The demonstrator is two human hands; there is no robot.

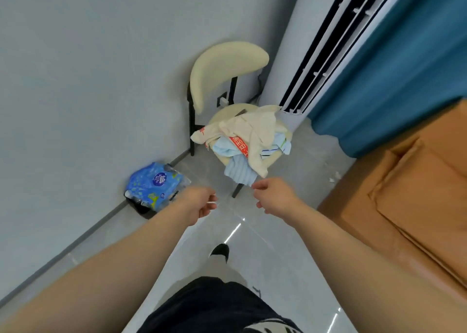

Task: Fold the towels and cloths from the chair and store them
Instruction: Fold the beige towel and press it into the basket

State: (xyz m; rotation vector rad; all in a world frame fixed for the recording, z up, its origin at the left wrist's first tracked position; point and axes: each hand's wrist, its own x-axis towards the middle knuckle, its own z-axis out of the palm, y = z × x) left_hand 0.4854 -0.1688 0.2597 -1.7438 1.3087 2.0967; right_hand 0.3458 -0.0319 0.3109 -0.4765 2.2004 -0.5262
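Note:
A cream chair (222,65) with black legs stands in the corner, and a heap of cloths lies on its round seat. On top is a cream towel (255,130) with a red printed band; light blue towels (238,172) lie under it and hang over the seat's front edge. My left hand (202,202) hangs in the air below and left of the heap, fingers loosely curled, holding nothing. My right hand (273,195) is just below the hanging blue towel, its fingertips close to the towel's lower corner; I cannot tell whether they touch it.
A blue plastic pack (156,185) lies on the floor by the wall, left of the chair. A tall white air conditioner (326,47) and a teal curtain (394,85) stand behind the chair. An orange sofa (414,201) fills the right side. My foot (220,252) is on the glossy floor.

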